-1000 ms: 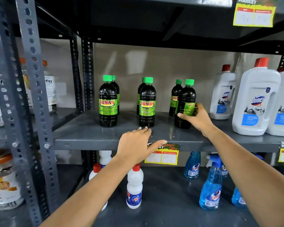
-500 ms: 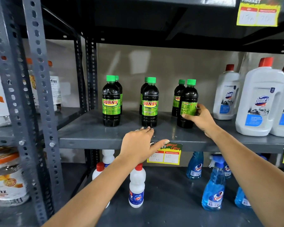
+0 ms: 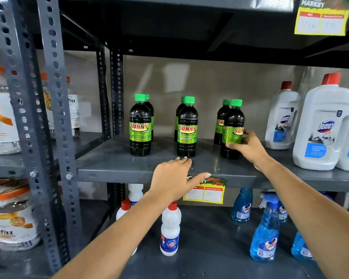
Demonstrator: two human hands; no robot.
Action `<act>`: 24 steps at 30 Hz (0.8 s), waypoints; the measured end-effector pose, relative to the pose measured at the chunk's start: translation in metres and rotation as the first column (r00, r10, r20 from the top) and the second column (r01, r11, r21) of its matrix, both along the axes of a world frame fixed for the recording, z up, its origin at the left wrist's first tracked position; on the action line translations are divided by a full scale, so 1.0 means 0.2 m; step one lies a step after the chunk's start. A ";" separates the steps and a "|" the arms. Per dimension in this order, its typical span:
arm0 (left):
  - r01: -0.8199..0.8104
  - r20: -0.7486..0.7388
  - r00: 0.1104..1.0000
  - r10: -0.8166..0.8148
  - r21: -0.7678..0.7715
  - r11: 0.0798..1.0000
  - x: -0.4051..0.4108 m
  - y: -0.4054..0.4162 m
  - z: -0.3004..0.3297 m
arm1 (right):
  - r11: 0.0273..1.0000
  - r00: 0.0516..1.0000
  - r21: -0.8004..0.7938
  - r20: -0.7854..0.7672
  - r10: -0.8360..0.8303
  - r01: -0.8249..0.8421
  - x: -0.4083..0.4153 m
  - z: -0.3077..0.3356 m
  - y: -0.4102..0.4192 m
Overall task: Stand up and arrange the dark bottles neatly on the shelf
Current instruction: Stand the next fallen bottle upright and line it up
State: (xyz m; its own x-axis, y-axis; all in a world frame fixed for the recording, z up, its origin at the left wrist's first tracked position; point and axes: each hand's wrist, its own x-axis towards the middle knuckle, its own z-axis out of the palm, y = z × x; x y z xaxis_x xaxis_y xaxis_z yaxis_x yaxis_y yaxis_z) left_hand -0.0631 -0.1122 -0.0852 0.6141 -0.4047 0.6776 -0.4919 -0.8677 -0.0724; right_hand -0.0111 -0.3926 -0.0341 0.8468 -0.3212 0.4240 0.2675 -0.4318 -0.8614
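While my right hand [image 3: 248,147] is wrapped round the lower label of the front right dark plastic bottle with the green cap [image 3: 232,129], which stands upright near the front of the grey metal shelf [image 3: 117,168], I judge the main risk is a tip: it is tall and narrow, and a push too high could knock it into the dark bottle just behind it [image 3: 222,122]. Its label faces partly sideways, unlike the two front bottles [image 3: 186,127] to its left, so it may need turning. My left hand [image 3: 174,181] lies flat and open on the shelf edge, holding nothing, just before the middle pair. The big white jugs with red caps [image 3: 322,125] stand near on the right and limit room that way.
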 end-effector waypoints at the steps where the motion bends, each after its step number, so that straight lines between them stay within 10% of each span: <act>1: 0.003 0.004 1.000 -0.003 -0.004 1.000 0.00 0.00 0.00 | 1.000 1.000 -0.020 0.000 -0.020 0.020 0.00 0.00 0.01; 14: 0.045 -0.403 0.853 -0.332 -0.576 0.816 0.03 0.08 0.16 | 0.987 0.996 -0.145 -0.051 -0.076 0.068 -0.02 0.00 0.02; 24: -0.093 -0.589 0.742 -0.320 -0.563 0.821 0.21 0.00 0.28 | 0.953 0.987 -0.268 -0.038 -0.155 0.139 -0.05 0.01 0.05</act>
State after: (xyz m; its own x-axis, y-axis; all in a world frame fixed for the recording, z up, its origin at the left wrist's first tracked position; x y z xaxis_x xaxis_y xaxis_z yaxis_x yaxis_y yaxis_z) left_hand -0.0211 -0.1130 -0.0300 0.9431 -0.2089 0.2586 -0.3324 -0.5893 0.7364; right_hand -0.0211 -0.3831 -0.0329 0.8243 -0.3278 0.4616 0.1365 -0.6762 -0.7240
